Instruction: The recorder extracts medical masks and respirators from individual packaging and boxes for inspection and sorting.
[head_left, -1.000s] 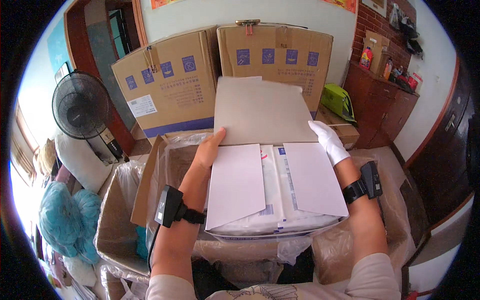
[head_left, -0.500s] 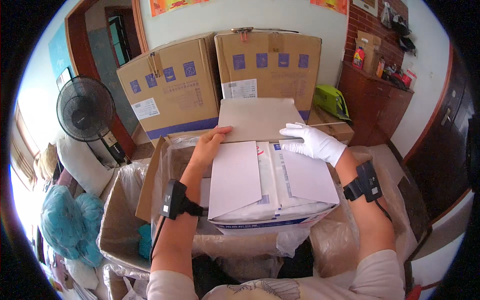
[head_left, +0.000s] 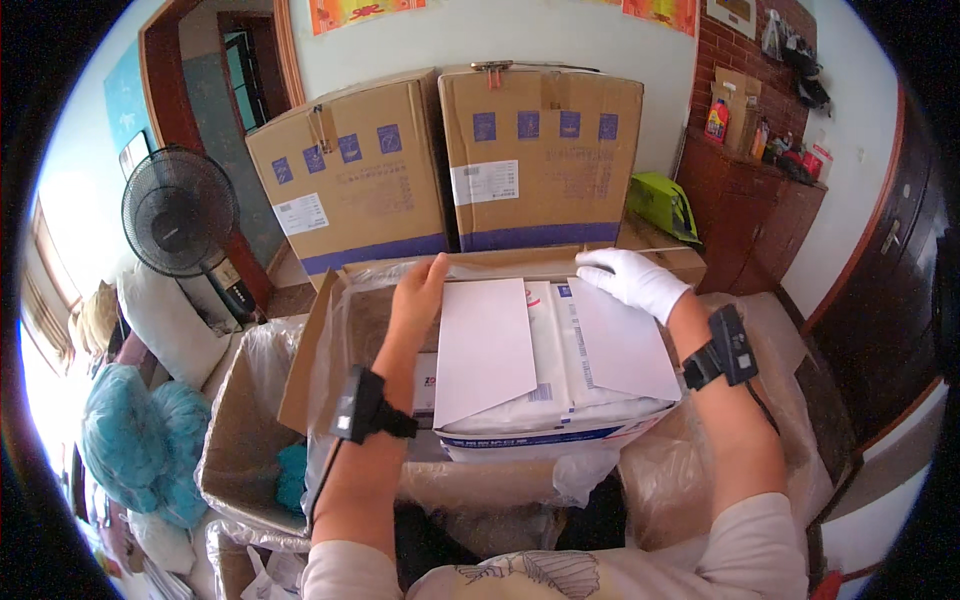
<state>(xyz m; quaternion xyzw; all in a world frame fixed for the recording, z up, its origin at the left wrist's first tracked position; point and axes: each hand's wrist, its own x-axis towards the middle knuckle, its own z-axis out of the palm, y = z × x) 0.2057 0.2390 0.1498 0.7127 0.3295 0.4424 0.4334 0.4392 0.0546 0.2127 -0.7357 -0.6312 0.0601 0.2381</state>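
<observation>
In front of me a white carton [head_left: 540,445] stands tilted, its side flaps [head_left: 487,345] spread over white plastic-wrapped packs [head_left: 553,350]. My bare left hand [head_left: 417,297] closes around its far left corner. On the far right corner my right hand [head_left: 635,284], in a white glove, grips with curled fingers over the edge. Part of each hand's fingers is hidden behind the carton. Beneath it is a large open brown box [head_left: 300,370] lined with clear plastic. Black bands with small devices sit on both forearms.
Two tall brown boxes [head_left: 350,225] stand against the far wall. To the left are a black fan [head_left: 180,212], an open lined box [head_left: 235,430] and bulging bags of blue items [head_left: 135,440]. A green bag [head_left: 662,207] and a reddish cabinet [head_left: 745,200] are at the far right.
The carton's far flap, raised before, has gone down out of sight behind the far edge. My left hand has moved off the flap to the corner. The view has shifted slightly.
</observation>
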